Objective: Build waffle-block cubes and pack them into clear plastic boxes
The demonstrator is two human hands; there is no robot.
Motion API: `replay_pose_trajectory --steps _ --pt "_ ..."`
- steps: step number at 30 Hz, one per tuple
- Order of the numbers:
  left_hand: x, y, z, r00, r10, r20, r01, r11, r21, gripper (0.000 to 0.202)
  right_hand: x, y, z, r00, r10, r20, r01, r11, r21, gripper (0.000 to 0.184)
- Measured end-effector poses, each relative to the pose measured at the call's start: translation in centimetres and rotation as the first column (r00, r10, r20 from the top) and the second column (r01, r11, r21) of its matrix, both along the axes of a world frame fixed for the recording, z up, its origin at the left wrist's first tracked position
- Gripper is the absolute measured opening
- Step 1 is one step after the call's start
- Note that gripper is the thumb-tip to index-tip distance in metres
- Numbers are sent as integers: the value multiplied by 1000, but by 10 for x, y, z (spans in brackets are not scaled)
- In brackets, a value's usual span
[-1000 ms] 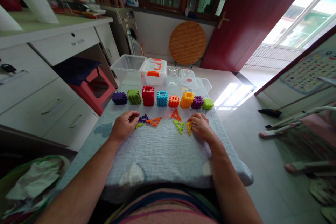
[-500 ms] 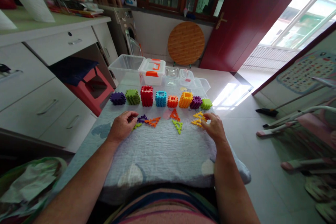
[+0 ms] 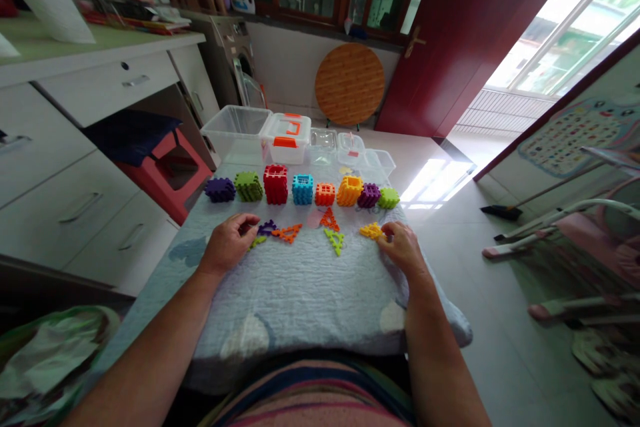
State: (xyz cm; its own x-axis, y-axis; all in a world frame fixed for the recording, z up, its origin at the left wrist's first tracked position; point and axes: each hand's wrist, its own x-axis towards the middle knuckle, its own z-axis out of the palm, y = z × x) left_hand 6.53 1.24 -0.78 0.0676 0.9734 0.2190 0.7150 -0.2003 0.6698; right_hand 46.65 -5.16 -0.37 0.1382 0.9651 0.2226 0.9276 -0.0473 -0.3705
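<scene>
My left hand (image 3: pixel 227 243) rests curled on the pale blue blanket (image 3: pixel 305 293), fingertips touching a small green piece (image 3: pixel 257 241) beside a purple piece (image 3: pixel 268 227) and an orange triangle (image 3: pixel 288 233). My right hand (image 3: pixel 401 248) lies on the blanket with its fingertips pinched on a yellow triangular piece (image 3: pixel 371 231). Between the hands lie a red-orange triangle (image 3: pixel 329 219) and a green triangle (image 3: pixel 334 239). Behind them stands a row of coloured plastic cubes: purple (image 3: pixel 220 189), green (image 3: pixel 249 185), red (image 3: pixel 275 183), blue (image 3: pixel 303 189), orange (image 3: pixel 325 193), yellow-orange (image 3: pixel 349 191), purple (image 3: pixel 369 195), green (image 3: pixel 388 197).
Clear plastic boxes (image 3: pixel 237 128) and a lidded box with orange clasps (image 3: pixel 285 137) stand at the blanket's far edge. White drawers (image 3: pixel 75 173) and a red stool (image 3: pixel 165 167) are to the left. A round wooden board (image 3: pixel 349 83) leans on the far wall. Tiled floor lies to the right.
My right hand has slid the yellow pieces rightwards and a little toward me, and they now sit as one cluster at its fingertips. The left hand has stayed put.
</scene>
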Motion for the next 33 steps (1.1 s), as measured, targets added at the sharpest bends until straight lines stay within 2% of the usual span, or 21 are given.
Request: replay_pose_trajectory --steps 3,6,10,13,16,23,27,33 --pt "0 0 0 1000 1 4 -1 1000 -4 32 0 -3 2 1000 7 -7 -7 1000 20 12" --pt "0 0 0 1000 -4 8 5 1000 -5 32 -1 -6 2 1000 4 23 -4 1000 -15 9" --pt "0 1 -1 1000 -8 7 8 1000 -11 33 -1 -10 2 998 -5 62 8 999 -42 17" --pt "0 1 0 1000 -7 7 7 1000 -12 34 0 -12 1 997 -31 73 35 998 -59 12" --pt "0 1 1 1000 -5 1 5 1000 -14 34 1 -12 0 998 -30 56 34 998 -61 7" --pt "0 1 2 1000 -3 -4 3 1000 -21 34 0 -12 2 999 12 -36 -14 999 -43 7" --pt "0 1 1 1000 -8 3 8 1000 -17 33 -6 -10 17 990 33 -135 -32 999 10 6" --pt "-1 2 -1 1000 -18 12 18 1000 -17 33 -23 15 58 963 78 -260 -12 969 245 9"
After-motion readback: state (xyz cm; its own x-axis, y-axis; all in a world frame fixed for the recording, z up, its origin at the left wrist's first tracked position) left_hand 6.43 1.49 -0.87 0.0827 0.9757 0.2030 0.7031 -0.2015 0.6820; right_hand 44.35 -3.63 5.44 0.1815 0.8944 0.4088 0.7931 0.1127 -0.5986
